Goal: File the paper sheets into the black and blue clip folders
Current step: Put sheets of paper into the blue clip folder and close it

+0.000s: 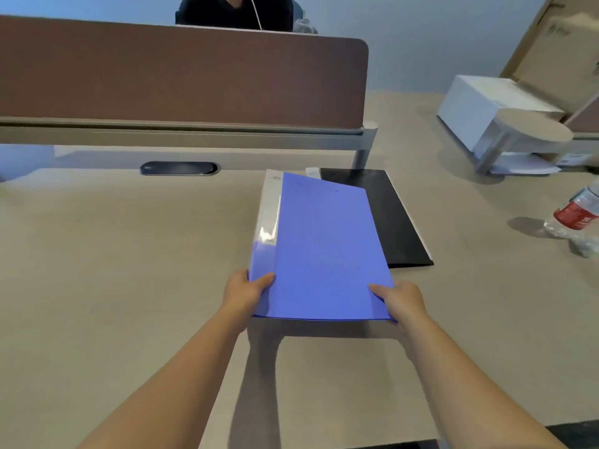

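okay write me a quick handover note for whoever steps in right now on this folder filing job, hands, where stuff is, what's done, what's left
Left hand: grips the blue folder's near-left corner.
Right hand: grips its near-right corner.
The blue folder is closed, its near edge lifted off the desk.
Black folder: closed, flat on the desk, partly under the blue one.
Done: both folders look closed; contents cannot be seen.
Left: set the blue folder down; check that no sheets remain unfiled.

Both hands hold a closed blue folder above the desk.
The left hand (244,288) and right hand (402,299) grip the near corners of the blue folder (324,251); its far right part overlaps a black folder (393,218) lying on the desk (129,254).
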A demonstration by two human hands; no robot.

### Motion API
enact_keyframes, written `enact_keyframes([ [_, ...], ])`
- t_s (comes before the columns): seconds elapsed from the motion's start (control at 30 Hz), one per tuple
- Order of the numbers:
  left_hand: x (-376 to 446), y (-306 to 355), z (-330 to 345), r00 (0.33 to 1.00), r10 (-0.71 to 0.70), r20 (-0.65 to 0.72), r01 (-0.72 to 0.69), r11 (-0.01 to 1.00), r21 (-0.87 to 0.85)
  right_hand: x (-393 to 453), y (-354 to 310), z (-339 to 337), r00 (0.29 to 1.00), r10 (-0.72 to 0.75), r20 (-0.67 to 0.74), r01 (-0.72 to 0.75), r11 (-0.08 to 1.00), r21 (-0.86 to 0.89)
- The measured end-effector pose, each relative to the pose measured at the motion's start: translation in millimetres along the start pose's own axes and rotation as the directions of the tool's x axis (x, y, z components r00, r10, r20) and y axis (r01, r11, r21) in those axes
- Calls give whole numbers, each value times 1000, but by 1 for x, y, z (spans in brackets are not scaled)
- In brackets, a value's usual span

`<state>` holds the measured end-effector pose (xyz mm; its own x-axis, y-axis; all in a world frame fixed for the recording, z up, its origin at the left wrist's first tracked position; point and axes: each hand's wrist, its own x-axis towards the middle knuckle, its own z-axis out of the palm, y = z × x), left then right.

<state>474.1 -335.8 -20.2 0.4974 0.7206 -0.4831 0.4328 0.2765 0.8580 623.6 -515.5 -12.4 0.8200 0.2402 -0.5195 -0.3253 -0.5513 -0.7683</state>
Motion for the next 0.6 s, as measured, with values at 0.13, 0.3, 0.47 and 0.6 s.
enact_keyframes([
  [0.13, 22, 8, 57, 999, -36, -15, 36, 999, 7, 41, 3, -38, 997, 76, -23, -75, 997, 18],
  [0.3, 43, 28, 120, 987, -39, -158, 46, 998, 46, 96, -10, -78, 995, 83, 49, -86, 994, 64],
  [0.47, 60, 42, 158, 968, 26, -249, 26, 978, 205, 137, -19, -98, 999, -17, 28, 21, 994, -112],
  [0.6, 71, 47, 174, 959, 54, -278, 29, 958, 287, 158, -15, -98, 999, -39, 24, 43, 979, -199],
])
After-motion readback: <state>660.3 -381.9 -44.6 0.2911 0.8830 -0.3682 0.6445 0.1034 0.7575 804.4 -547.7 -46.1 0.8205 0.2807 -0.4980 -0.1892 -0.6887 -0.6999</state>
